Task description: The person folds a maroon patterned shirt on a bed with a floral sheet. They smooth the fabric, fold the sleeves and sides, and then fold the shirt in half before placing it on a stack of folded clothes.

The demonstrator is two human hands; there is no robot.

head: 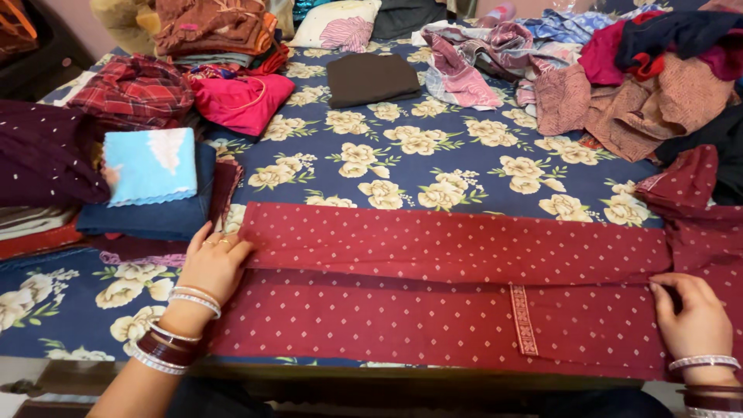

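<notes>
— One garment in hand: maroon dotted garment (457,286), spread wide across the lower half of the frame, from lower left to the right edge, on the near side of the bed. Upper long edge turned down over the body as a band, probably to narrow the piece.
— Hands?
— Two, one at each end of that band. Left hand (213,263) at lower left, palm down, fingers together and laid flat on the end of the fold, apparently pinning it against the bed sheet (433,162). Right hand (693,313) at lower right, fingers curled in and seemingly nipping the cloth at the far end, likely keeping the band taut and straight. Bangles on both wrists.
— Woven trim?
— Narrow patterned strip, right of centre, lying flat under the band.
— Nearest neighbours?
— Folded pile just above the left hand: light blue cloth (151,166) on top of a dark blue folded piece (155,217), squared and stacked, set well clear of the spread garment.
— Further out?
— Pink folded garment (240,101) and red plaid piece (131,89) at upper left; brown folded piece (371,77) at upper centre, alone on the sheet. Loose heap of clothes (619,85) at upper right, crumpled and unsorted, kept apart from the folded items. Pillow (340,27) at the top edge.
</notes>
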